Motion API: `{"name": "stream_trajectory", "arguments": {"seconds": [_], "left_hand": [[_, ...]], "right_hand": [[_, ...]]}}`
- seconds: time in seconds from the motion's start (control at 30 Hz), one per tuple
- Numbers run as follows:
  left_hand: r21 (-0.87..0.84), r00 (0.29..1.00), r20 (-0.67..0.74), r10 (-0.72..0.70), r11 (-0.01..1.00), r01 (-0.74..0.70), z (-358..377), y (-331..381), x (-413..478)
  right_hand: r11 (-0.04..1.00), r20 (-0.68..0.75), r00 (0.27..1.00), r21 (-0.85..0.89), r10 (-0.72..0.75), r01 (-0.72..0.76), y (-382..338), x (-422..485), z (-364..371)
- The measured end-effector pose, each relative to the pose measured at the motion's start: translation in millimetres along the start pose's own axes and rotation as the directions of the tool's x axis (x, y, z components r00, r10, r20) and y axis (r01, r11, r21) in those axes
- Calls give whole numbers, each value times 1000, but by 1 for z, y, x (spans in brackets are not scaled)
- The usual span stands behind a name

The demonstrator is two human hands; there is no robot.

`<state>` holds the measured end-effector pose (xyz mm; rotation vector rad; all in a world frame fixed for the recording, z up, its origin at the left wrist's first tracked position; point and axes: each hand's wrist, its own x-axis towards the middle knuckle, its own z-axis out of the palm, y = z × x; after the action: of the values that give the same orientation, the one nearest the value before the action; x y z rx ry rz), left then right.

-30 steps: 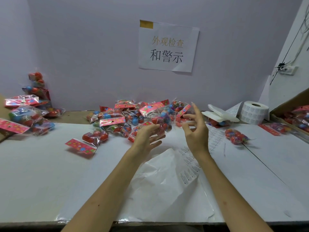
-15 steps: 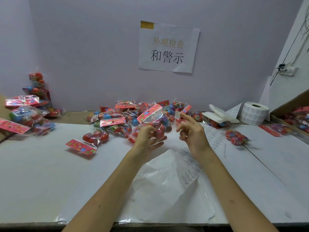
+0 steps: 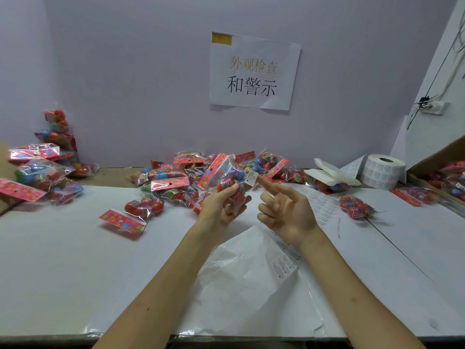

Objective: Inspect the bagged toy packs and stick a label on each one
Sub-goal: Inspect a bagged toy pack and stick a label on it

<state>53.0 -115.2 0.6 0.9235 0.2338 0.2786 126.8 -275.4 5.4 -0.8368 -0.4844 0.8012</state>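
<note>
Toy pack, a clear bag of coloured balls with a pink top, is now lifted mid-frame in the left hand grip. The right hand, open, brings a small white label on one fingertip, ready to stick.

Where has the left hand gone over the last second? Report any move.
Yes: the left hand has lifted a toy pack from the pile, up toward the wall sign.

Even, diffuse overhead light with soft shadows beneath the packs, faint glare on cellophane, wide-angle bowing of the surface edges, and slight softness toward the corners.
</note>
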Motion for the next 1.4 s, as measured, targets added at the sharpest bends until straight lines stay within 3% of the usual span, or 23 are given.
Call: {"name": "stream_trajectory", "arguments": {"seconds": [0.17,0.53,0.77,0.83,0.97,1.07,1.13,1.27,1.33,1.4], "left_hand": [[-6,1000,19,13,1000,-13,0,0,-1],[8,999,38,17,1000,-18,-1,0,1],[3,999,29,25,1000,-25,-2,-1,2],[-4,1000,20,17,1000,-17,-2,-1,2],[-7,1000,8,16,1000,-16,-4,-2,2],[-6,1000,-5,9,1000,-9,-4,-1,3],[-4,1000,-12,0,1000,0,-3,0,3],[34,1000,-11,2,999,-2,-2,0,3],[55,1000,-22,-3,998,4,0,0,2],[88,1000,-28,8,996,-5,1,1,3]], "right_hand": [[999,56,998,-32,30,-28,3,0,3],[998,5,1000,-60,4,-4,6,2,0],[971,-80,994,-232,-77,56,9,6,1],[881,-102,979,-459,-179,113,11,7,4],[517,-3,901,-820,-434,246,22,9,4],[185,25,849,-972,-527,143,31,13,-3],[56,-7,851,-998,-526,26,33,15,-9],[84,-199,839,-980,-507,-182,25,18,-22],[228,-254,817,-961,-518,-155,17,18,-24],[450,-283,824,-892,-490,-39,12,18,-19]]}}
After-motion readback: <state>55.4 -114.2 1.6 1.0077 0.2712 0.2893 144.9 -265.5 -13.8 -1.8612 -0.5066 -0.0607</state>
